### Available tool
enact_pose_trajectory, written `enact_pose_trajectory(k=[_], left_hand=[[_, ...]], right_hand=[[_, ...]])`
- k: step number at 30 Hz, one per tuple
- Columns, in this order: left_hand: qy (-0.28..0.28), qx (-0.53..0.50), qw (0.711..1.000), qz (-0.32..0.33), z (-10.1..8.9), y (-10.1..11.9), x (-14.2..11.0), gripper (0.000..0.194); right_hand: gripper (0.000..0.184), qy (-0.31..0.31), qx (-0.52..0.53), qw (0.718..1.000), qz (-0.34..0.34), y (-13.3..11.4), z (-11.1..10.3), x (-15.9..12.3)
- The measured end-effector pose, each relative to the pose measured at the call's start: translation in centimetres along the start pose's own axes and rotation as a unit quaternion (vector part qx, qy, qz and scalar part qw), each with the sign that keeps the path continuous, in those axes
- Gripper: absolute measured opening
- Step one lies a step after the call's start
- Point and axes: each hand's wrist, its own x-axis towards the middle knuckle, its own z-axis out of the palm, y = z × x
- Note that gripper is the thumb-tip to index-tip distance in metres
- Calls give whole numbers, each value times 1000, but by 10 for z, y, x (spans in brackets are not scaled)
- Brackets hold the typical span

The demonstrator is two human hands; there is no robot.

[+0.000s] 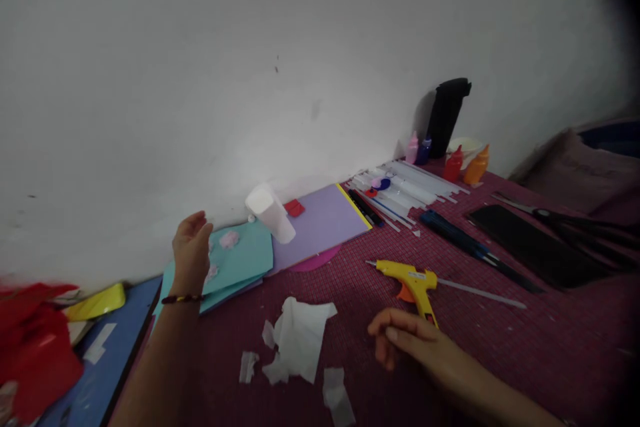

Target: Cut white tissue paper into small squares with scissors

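My left hand point(191, 250) is raised over the turquoise paper sheets point(245, 263), its fingers loosely bent and apart from the thumb, with nothing visible in it. Small pale pink crumpled pieces point(229, 240) lie on those sheets. To the right of that hand is a white, roll-like object point(270, 213), blurred and tilted near the wall. My right hand point(407, 340) hovers low over the table, fingers half curled and holding nothing I can see. It is nearest to the yellow glue gun point(407, 275), partly covering its handle end. Torn white paper point(300, 337) lies between my hands.
A purple sheet point(320, 220) with a red folded piece point(295, 207) lies by the wall. Clear glue sticks point(407, 187), a blue cutter point(453, 233), a black phone-like slab point(535, 243), scissors point(545, 215) and paint bottles point(453, 164) sit to the right. Red material point(37, 340) lies left.
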Motion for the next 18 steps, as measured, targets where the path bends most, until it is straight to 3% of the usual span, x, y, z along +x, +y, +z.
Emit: enact_pose_trajectory(k=[2,4,6,8,10,14,18], left_hand=[[-77,15,996,-40,-17,12,-30,31],[-208,61,974,-69,-31,25,-64,28],[-383,137,911,-64,-42,34,-98,24],[-501,202,841,-32,-46,38,-128,23],[-500,257,827,0,-42,34,-151,27],[-361,343,867,14,-14,12,-175,36],[-335,329,883,-4,12,7,-177,25]], right_hand=[[26,8,-8,1000,0,-1,5,-3],[25,13,-10,1000,1,-2,9,-5],[23,17,-12,1000,1,-3,13,-6],[22,21,-16,1000,-4,-3,15,-7],[21,26,-26,999,-11,-1,17,-7],[20,9,-67,997,-38,6,16,-5],[15,-2,-104,994,-25,14,17,0]])
